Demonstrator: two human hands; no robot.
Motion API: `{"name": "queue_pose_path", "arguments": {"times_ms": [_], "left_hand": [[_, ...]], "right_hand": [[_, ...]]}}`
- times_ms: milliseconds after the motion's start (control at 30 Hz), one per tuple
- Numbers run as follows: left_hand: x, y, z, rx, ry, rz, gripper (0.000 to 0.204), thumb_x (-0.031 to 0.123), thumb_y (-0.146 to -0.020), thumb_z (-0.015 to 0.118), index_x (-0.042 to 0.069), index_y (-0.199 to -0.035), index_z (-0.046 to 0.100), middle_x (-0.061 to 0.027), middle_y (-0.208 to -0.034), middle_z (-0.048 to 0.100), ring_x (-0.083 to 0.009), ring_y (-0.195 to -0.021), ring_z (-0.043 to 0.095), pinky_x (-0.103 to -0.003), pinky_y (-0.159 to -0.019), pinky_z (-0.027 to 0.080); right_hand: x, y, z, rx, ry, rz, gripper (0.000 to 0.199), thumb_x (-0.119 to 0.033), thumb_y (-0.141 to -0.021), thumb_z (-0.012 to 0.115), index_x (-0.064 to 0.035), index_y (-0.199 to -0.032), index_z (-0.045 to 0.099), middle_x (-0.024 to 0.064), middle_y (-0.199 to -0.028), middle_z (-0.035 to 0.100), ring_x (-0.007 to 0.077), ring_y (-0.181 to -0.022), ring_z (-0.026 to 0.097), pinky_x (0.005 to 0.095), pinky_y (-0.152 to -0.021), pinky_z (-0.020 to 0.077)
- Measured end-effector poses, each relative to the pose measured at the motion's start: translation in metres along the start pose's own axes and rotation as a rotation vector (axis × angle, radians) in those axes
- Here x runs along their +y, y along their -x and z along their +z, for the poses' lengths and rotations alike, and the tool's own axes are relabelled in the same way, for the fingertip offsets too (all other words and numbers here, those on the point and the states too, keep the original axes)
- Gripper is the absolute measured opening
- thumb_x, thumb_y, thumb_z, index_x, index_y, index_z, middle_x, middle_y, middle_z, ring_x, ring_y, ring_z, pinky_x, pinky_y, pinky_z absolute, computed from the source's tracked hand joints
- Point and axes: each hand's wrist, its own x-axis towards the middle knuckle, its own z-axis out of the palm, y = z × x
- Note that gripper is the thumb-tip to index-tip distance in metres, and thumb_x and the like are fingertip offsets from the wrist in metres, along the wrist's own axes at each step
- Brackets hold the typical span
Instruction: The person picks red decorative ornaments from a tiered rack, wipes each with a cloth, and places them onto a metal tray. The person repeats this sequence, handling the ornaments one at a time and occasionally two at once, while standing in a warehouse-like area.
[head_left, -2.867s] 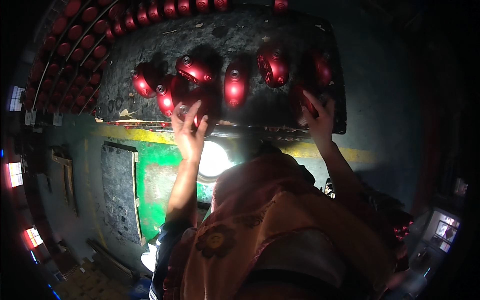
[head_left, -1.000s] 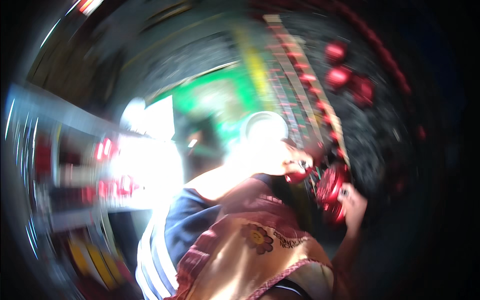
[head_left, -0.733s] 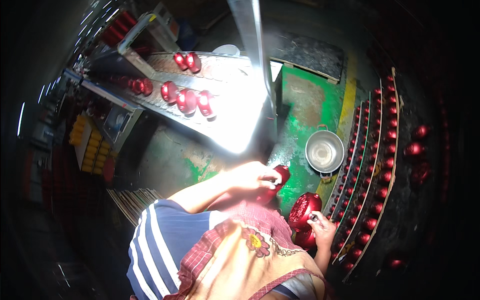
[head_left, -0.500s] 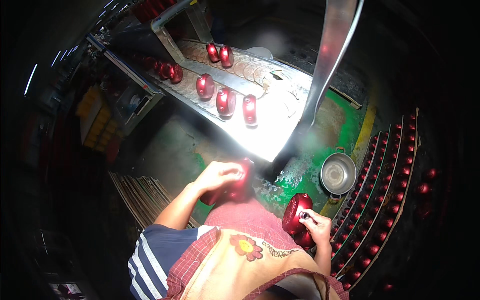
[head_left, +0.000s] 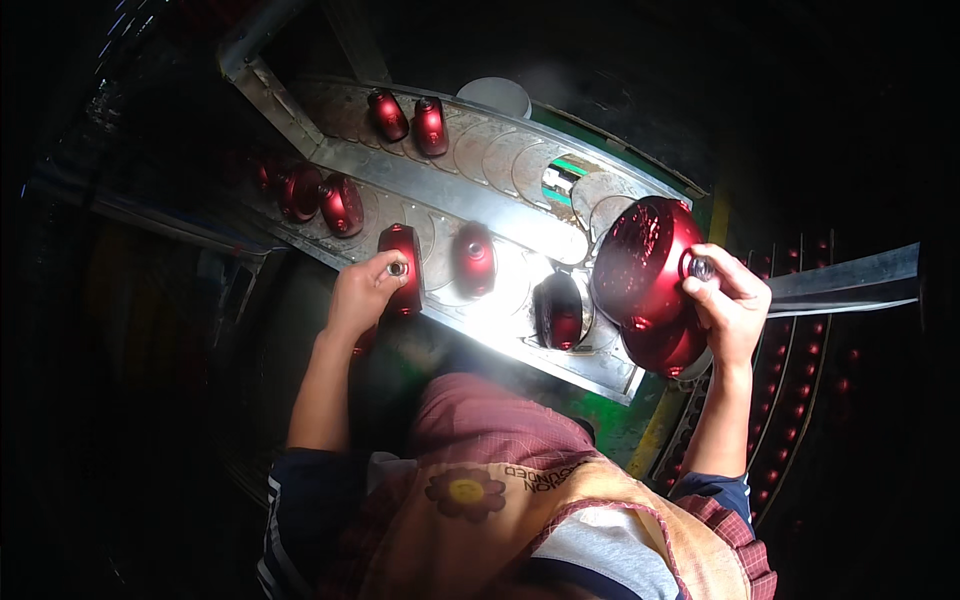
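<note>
My left hand [head_left: 362,290] is closed on the small silver stub of a glossy red shell [head_left: 402,268], which sits on the metal surface [head_left: 520,190] with its long axis running away from me and its rounded back facing up. My right hand [head_left: 728,305] is clamped on the silver stub of a second red shell [head_left: 640,262], held up in the air just past the right end of the surface; it is tilted, domed back turned toward the left, stub end pointing right into my fingers. More red shells [head_left: 473,258] lie in rows along the surface, several near my left hand, two [head_left: 410,118] at the far edge. Beyond my right wrist, dark racks [head_left: 815,370] hold small red pieces.
</note>
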Motion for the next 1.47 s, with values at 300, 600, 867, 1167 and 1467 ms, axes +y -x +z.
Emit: {"name": "queue_pose_path", "arguments": {"times_ms": [300,600,867,1167,1467], "left_hand": [[-0.051,-0.106,0.013,-0.236,0.236,-0.061,0.028,0.013,-0.086,0.070,0.011,-0.114,0.071,-0.0058,-0.059,0.047,-0.0090,-0.055,0.040,-0.031,-0.053,0.040],[-0.075,-0.029,-0.025,-0.095,0.541,0.035,0.035,0.005,-0.088,0.071,0.005,-0.123,0.068,0.0041,-0.069,0.053,-0.0007,-0.064,0.044,-0.019,-0.059,0.038],[-0.140,0.004,-0.112,-0.122,0.499,-0.260,0.032,0.019,-0.097,0.063,0.003,-0.124,0.066,-0.0080,-0.107,0.071,-0.0158,-0.097,0.067,-0.031,-0.086,0.055],[-0.200,-0.001,-0.164,0.060,-0.511,-0.067,0.024,0.012,-0.091,0.066,0.004,-0.114,0.070,-0.0124,-0.113,0.071,-0.0218,-0.104,0.067,-0.034,-0.088,0.055],[-0.175,-0.028,-0.210,0.215,0.588,-0.363,0.036,0.028,-0.091,0.073,0.015,-0.125,0.070,-0.0050,-0.085,0.074,-0.0089,-0.064,0.065,-0.024,-0.063,0.055]], "right_hand": [[0.052,-0.250,0.254,-0.075,0.306,-0.119,0.036,-0.015,-0.078,0.082,0.0009,-0.109,0.075,0.0042,-0.076,0.070,0.0066,-0.070,0.061,0.0235,-0.067,0.0494],[0.151,-0.343,0.383,-0.232,0.541,0.055,0.041,-0.030,-0.079,0.080,-0.0081,-0.113,0.075,0.0174,-0.095,0.074,0.0278,-0.086,0.072,0.0353,-0.083,0.0539],[0.143,-0.362,0.428,-0.059,0.400,-0.084,0.034,-0.025,-0.083,0.079,-0.0104,-0.113,0.075,0.0084,-0.069,0.064,0.0163,-0.061,0.059,0.0333,-0.063,0.0494],[0.185,-0.382,0.489,-0.065,0.333,-0.159,0.026,-0.022,-0.089,0.072,-0.0083,-0.111,0.073,0.0053,-0.069,0.062,0.0145,-0.062,0.056,0.0312,-0.062,0.0473],[0.171,-0.389,0.489,-0.152,0.111,-0.207,0.038,-0.001,-0.090,0.069,-0.0066,-0.127,0.064,0.0067,-0.106,0.068,0.0149,-0.097,0.064,0.0283,-0.091,0.0525]]}}
